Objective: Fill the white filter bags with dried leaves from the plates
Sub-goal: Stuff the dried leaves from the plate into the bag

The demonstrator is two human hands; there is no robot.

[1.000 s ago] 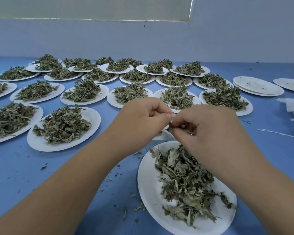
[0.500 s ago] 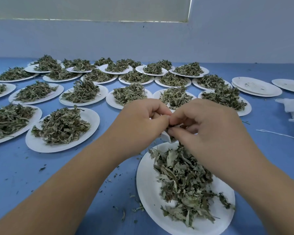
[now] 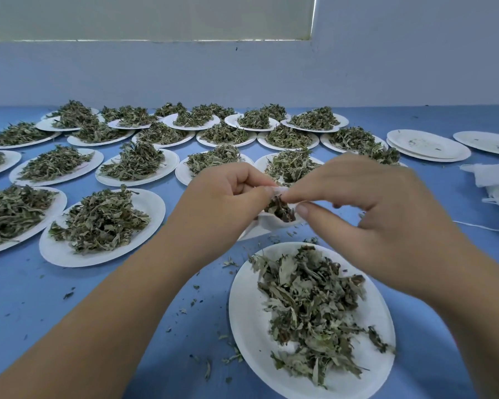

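Filter bag [image 3: 271, 224] between both hands

Both hands meet above the blue tabletop [image 3: 26, 286]. The left hand [image 3: 225, 203] pinches the rim of a white filter bag [image 3: 267, 224], and the right hand [image 3: 366, 208] pinches a tuft of dried leaves [image 3: 280, 210] at its mouth. Just below lies a white plate [image 3: 251, 326] of leaves; many heaped plates spread behind.

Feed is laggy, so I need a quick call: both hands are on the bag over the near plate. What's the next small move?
Probably push the leaves down into the filter bag: they stick out of its mouth, pinched open between left hand and right hand.
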